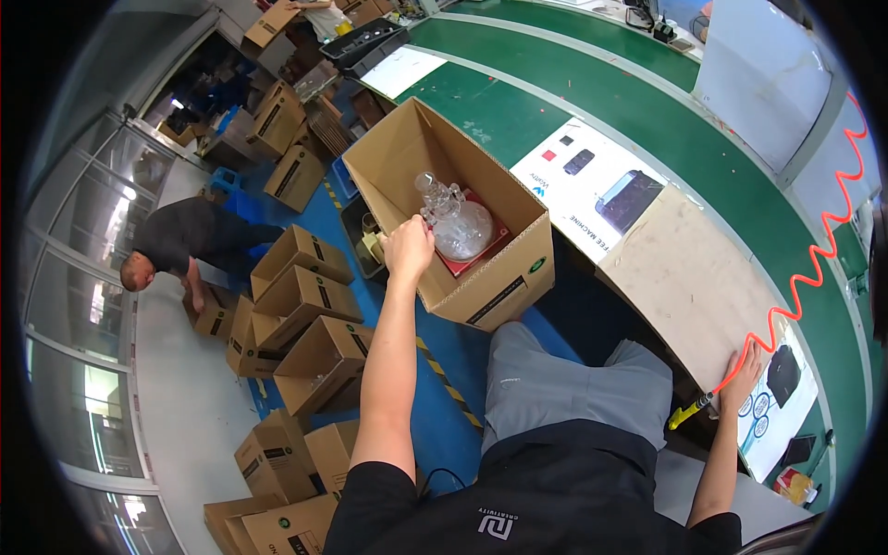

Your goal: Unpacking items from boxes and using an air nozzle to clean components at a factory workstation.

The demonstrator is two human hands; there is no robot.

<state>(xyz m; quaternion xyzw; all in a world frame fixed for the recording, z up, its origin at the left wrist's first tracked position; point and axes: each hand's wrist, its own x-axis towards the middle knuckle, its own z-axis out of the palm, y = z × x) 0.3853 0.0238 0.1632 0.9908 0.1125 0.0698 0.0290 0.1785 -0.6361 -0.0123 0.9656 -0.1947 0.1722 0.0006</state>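
Plainly, the green bench (527, 139) is the biggest thing near the worker, and the pale brown board (689, 268) laid on it probably spares its surface. Beside the bench, just ahead of the worker's knees, stands an open cardboard box (499, 282), mouth upward, likely so its inside is easy to see and reach; what bears its weight is hidden from me. Down inside, a clear-wrapped bundle (462, 231) sits on a flat red piece (499, 237), and the tall walls seem to stop it straying. The worker's left hand (407, 248) is curled over the box's near-left rim, I'd guess to steady it. Off to the other side, the right hand (738, 377) rests at the bench edge, perhaps for support, beside the orange coiled hose (727, 377); I cannot tell whether its fingers hold that. From the hose's end, a small yellow nozzle (686, 413) juts past the edge, seemingly parked within easy reach.
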